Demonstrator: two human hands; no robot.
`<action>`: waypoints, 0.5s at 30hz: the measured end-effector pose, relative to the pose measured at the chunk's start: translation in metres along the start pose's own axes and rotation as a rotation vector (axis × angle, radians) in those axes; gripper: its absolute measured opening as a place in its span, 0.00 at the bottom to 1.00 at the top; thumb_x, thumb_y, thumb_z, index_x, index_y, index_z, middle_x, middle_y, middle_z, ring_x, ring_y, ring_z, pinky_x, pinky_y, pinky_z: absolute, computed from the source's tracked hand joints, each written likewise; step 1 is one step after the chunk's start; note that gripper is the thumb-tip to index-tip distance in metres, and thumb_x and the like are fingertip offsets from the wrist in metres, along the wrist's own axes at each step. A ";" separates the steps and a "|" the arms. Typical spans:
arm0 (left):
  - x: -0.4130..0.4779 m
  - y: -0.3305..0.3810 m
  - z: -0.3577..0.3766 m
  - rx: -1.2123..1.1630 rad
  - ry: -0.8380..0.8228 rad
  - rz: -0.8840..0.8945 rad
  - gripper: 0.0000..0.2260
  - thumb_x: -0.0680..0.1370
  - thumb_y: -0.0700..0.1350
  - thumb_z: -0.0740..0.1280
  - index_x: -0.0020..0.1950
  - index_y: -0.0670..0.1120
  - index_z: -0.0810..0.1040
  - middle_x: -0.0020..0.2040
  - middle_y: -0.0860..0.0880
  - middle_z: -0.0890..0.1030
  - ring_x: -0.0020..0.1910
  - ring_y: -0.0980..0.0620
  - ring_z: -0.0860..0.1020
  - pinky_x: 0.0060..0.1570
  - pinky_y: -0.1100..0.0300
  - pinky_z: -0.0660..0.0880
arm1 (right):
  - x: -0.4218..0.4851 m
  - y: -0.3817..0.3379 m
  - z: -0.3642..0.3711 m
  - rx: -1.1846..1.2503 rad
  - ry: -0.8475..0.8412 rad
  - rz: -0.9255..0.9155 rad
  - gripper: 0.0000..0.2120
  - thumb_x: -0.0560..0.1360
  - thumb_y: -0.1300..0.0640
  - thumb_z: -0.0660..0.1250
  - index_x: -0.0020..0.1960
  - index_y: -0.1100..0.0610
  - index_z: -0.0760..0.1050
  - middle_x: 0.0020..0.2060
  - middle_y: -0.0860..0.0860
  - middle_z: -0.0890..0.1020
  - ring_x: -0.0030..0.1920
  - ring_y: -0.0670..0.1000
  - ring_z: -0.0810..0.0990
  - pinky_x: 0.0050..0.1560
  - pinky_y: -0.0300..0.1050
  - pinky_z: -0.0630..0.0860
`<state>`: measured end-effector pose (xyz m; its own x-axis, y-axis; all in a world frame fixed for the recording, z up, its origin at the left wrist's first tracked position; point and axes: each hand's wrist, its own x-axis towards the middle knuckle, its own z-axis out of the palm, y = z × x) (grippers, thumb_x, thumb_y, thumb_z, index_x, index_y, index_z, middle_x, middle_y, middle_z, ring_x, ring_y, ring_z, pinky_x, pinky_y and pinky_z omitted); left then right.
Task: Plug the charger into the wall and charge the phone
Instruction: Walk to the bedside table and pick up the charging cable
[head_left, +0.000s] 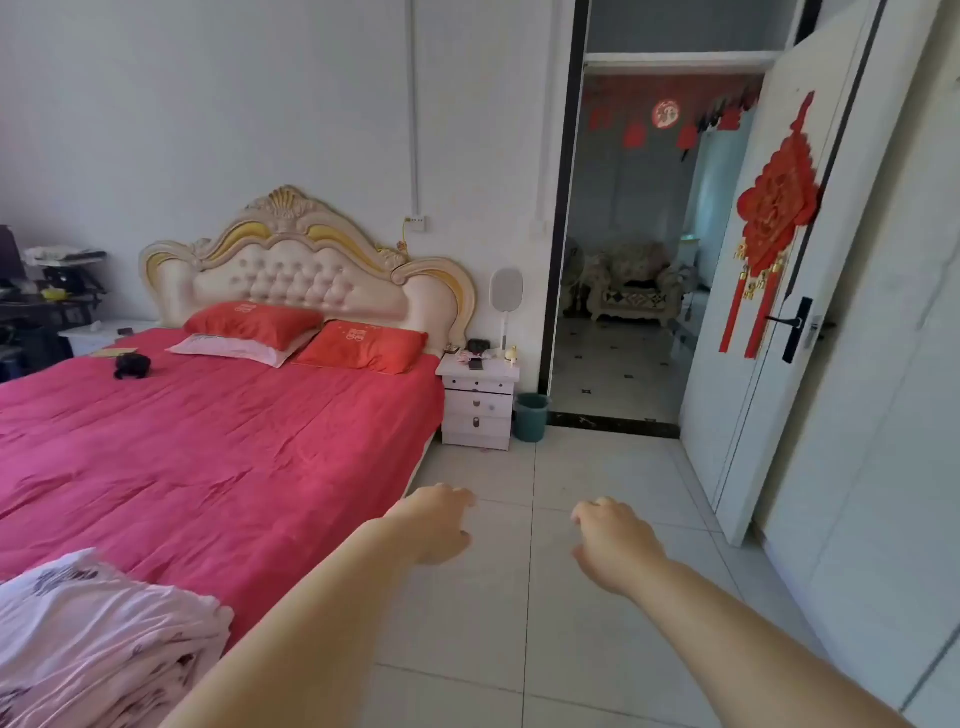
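A wall socket (415, 223) sits on the white wall above the bed's headboard, with a yellow cable (405, 240) hanging from it. A dark phone (476, 365) lies on the white bedside table (479, 408) right of the bed, among small items. Whether a charger is among them is too small to tell. My left hand (439, 522) and my right hand (613, 543) reach forward over the tiled floor, far short of the table. Both hold nothing, fingers curled loosely downward.
A large bed (208, 447) with a red cover fills the left. A folded pink quilt (98, 644) lies at its near corner. A teal bin (531, 415) stands beside the bedside table. A white door (748, 291) stands open to another room. Wardrobe panels line the right.
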<state>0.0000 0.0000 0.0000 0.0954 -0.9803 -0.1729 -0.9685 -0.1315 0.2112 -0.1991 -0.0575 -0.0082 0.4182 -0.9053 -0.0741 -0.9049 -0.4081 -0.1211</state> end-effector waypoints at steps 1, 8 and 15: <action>0.014 -0.007 -0.004 0.002 0.000 -0.001 0.23 0.77 0.47 0.60 0.72 0.48 0.60 0.69 0.44 0.67 0.66 0.43 0.69 0.62 0.49 0.70 | 0.017 -0.003 0.001 -0.001 0.008 -0.003 0.14 0.76 0.59 0.58 0.61 0.58 0.69 0.60 0.56 0.72 0.58 0.56 0.71 0.58 0.48 0.72; 0.130 -0.067 -0.048 0.048 -0.018 -0.004 0.20 0.77 0.45 0.60 0.68 0.44 0.64 0.65 0.42 0.70 0.61 0.41 0.72 0.55 0.50 0.71 | 0.147 -0.027 -0.017 0.023 0.010 0.023 0.15 0.76 0.57 0.58 0.62 0.58 0.69 0.61 0.55 0.72 0.60 0.56 0.71 0.60 0.50 0.71; 0.235 -0.114 -0.068 0.020 -0.060 -0.030 0.17 0.76 0.44 0.60 0.64 0.42 0.67 0.61 0.42 0.73 0.58 0.42 0.74 0.51 0.52 0.72 | 0.258 -0.038 -0.019 -0.041 -0.037 0.000 0.16 0.77 0.56 0.59 0.63 0.58 0.68 0.62 0.56 0.72 0.61 0.57 0.70 0.60 0.49 0.70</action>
<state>0.1486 -0.2248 0.0003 0.1115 -0.9652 -0.2367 -0.9699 -0.1576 0.1857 -0.0580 -0.2781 -0.0039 0.4199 -0.9008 -0.1106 -0.9072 -0.4130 -0.0803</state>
